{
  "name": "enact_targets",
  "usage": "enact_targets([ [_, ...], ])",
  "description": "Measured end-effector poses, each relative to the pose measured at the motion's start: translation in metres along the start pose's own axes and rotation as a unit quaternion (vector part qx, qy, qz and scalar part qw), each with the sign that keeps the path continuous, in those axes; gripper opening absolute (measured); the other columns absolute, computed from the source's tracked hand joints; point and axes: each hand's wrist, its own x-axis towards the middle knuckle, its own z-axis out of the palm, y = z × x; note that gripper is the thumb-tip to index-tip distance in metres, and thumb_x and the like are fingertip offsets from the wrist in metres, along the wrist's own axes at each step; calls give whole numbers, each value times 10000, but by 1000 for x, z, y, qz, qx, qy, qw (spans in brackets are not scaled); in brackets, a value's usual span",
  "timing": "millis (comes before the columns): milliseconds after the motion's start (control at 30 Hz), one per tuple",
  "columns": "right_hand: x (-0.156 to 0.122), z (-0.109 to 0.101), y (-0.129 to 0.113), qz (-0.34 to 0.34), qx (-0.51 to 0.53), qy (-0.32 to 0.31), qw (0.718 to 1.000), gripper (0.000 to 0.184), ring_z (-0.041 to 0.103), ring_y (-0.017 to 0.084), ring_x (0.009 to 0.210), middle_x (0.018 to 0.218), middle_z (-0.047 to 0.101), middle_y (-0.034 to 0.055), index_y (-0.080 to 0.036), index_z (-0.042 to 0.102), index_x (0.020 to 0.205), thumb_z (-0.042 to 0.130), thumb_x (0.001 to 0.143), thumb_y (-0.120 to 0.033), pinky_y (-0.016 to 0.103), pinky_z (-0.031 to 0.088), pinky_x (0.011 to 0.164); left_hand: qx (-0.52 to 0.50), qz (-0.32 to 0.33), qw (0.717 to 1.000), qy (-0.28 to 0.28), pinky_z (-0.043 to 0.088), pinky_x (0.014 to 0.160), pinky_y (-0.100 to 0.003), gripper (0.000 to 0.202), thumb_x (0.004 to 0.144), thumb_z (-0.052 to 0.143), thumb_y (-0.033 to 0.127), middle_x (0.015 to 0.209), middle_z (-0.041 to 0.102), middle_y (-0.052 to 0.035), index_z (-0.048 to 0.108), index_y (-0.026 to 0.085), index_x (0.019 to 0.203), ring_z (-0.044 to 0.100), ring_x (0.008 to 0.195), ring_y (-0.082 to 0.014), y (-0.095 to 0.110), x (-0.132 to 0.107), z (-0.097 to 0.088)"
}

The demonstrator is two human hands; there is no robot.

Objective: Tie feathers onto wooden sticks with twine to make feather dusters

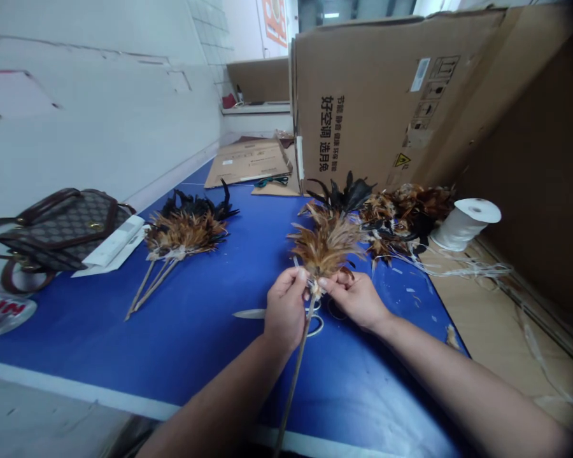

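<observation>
Over the blue table [205, 331] my left hand [285, 306] is closed round the thin stick [293, 381] of a feather duster [325, 245], just under its brown feather head. My right hand [356, 298] pinches the base of the feathers from the right, fingers pressed together. The stick runs down toward me past the table's near edge. A pale string loop [318, 326] lies on the table under my hands.
Finished feather dusters [184, 234] lie at the left centre. A heap of loose brown and black feathers [391, 216] sits behind my hands. A white string spool [464, 224] stands at the right. A patterned handbag [60, 230] rests at the far left. Big cardboard boxes [386, 95] wall off the back.
</observation>
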Motion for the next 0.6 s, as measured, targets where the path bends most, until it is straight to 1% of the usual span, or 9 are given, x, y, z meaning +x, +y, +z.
enact_targets([
  [100,-6,6,3,-7,-26,-28,999,644,306,87,553,557,385,-32,-171,539,613,671,864,-749,245,283,522,-39,-86,995,-14,372,573,-198,395,763,884,438,661,507,36,615,160,841,450,585,-79,10,-5,-3],
  [167,-10,10,7,-9,-37,-37,999,635,308,88,552,554,379,-31,-178,503,594,655,882,-723,244,276,518,-37,-101,994,-6,382,584,-194,403,755,886,443,624,477,45,611,158,830,439,571,-75,12,-8,-7],
  [233,-13,13,13,-11,-52,-37,998,599,315,89,554,555,380,-29,-182,482,585,652,897,-664,243,269,516,-16,-93,996,-3,393,600,-197,397,788,857,461,608,460,48,602,157,808,422,561,-71,11,-10,-12],
  [300,-15,15,19,-3,-74,-44,996,551,313,90,552,556,377,-29,-182,490,594,620,919,-608,243,260,510,48,-63,997,-6,363,578,-201,388,872,779,495,603,450,48,595,162,796,384,541,-69,6,-11,-17],
  [367,-16,16,27,10,-89,-54,994,520,307,92,551,559,372,-29,-183,496,603,582,933,-575,244,255,507,166,-12,986,-12,345,569,-212,383,954,677,495,628,485,33,590,167,777,388,546,-79,-2,-11,-23],
  [400,-16,17,31,16,-94,-57,994,514,303,92,552,561,367,-29,-184,488,601,571,934,-567,245,253,507,232,20,972,-15,352,579,-219,378,980,635,472,649,513,21,584,169,759,415,567,-88,-5,-10,-26],
  [467,-16,19,37,21,-99,-54,993,512,293,93,557,565,355,-28,-190,452,585,565,926,-555,247,250,510,341,78,937,-19,377,614,-232,353,998,574,401,676,556,4,573,176,726,479,621,-111,-12,-7,-31],
  [533,-16,20,39,27,-102,-50,993,512,282,94,554,560,344,-28,-197,420,576,562,918,-550,250,242,507,405,121,906,-19,392,642,-241,318,990,532,329,664,565,3,565,183,709,515,651,-127,-17,-4,-33],
  [600,-16,21,39,34,-107,-46,993,503,282,96,552,556,345,-26,-199,415,576,560,914,-542,253,233,507,441,149,885,-17,396,654,-245,288,975,504,276,658,574,6,567,186,709,528,655,-130,-19,-2,-33],
])
